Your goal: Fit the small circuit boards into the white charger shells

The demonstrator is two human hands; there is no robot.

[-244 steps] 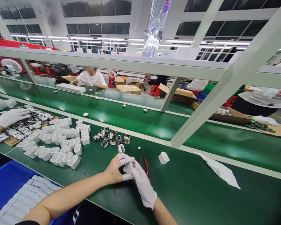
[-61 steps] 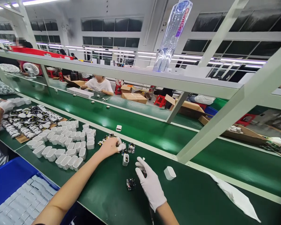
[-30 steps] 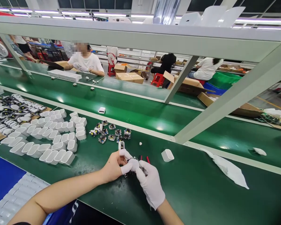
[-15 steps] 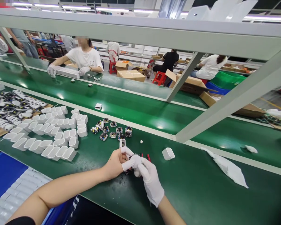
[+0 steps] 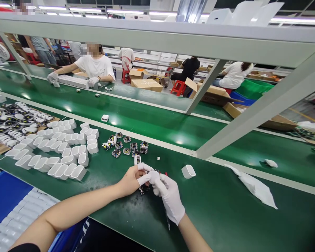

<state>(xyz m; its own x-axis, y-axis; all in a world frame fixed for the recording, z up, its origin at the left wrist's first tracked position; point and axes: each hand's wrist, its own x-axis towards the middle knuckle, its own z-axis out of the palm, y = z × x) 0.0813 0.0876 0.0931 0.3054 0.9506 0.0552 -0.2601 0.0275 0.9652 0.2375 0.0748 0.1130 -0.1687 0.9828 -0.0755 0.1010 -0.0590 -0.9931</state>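
Fingers of L hand (image 5: 131, 181) & R hand (image 5: 172, 200) clamp small white pc (image 5: 154, 177) btwn them, over green bench (image 5: 215, 210); circuit bd (image 5: 144, 189) just by L fingertips, open white cup (image 5: 188, 171) off to R.

Single head-worn cam, looking forward and down over the long green workbench (image 5: 215, 203). Bench close, rows of workers farther off.
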